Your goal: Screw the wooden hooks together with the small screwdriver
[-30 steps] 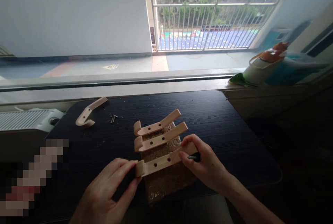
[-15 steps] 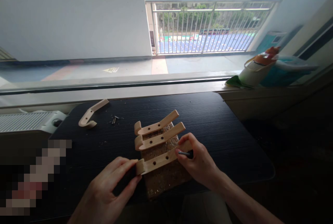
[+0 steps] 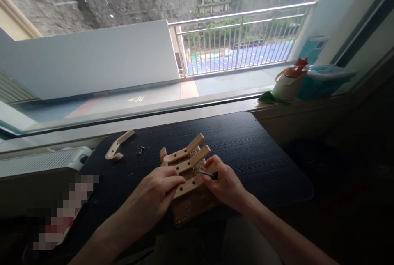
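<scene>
Tool (image 3: 209, 174) in right hand (image 3: 226, 183); left hand (image 3: 156, 189) at hook (image 3: 187, 185), grip unclear; table edge (image 3: 285, 158) rightward.

One head-worn view looked forward and down.
From close above the near side of the tabletop (image 3: 252, 158), it faced the far edge, windowsill (image 3: 154, 122) and outdoor railing (image 3: 241, 14), its frame tilted sideways.

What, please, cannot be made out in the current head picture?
Head view: curled end of the nearest wooden hook, hidden by the left hand.
Head view: rear end of the slim tool, hidden by the right hand.
Head view: count of metal fasteners, too small.
Head view: lower-left item, pixelated.
</scene>
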The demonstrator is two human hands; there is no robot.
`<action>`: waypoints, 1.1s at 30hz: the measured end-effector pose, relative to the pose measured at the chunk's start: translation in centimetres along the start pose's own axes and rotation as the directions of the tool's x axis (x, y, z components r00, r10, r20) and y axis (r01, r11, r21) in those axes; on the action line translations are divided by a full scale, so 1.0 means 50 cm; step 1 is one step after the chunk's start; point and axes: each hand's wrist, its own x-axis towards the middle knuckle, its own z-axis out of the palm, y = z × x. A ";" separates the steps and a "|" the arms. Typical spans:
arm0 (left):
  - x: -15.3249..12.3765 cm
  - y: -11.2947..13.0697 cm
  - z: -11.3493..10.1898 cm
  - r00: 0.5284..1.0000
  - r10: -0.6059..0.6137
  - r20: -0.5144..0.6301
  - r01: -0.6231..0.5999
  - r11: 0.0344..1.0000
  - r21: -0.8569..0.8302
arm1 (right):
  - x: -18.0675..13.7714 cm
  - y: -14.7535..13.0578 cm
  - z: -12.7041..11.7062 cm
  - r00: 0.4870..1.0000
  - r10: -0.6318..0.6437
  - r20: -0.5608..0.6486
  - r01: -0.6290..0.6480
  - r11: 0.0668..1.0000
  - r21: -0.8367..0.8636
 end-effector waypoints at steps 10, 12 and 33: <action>0.026 0.003 0.019 0.989 0.050 0.136 -0.089 0.951 0.295 | 0.002 -0.003 -0.006 1.000 0.014 0.017 -0.014 1.000 -0.016; 0.029 -0.002 0.022 0.987 0.082 0.140 -0.121 0.947 0.297 | 0.002 -0.004 -0.006 1.000 0.016 0.015 -0.016 1.000 -0.019; 0.025 -0.014 0.047 0.990 0.137 0.039 -0.143 0.964 0.224 | 0.004 -0.004 -0.004 1.000 0.016 0.015 -0.016 1.000 0.003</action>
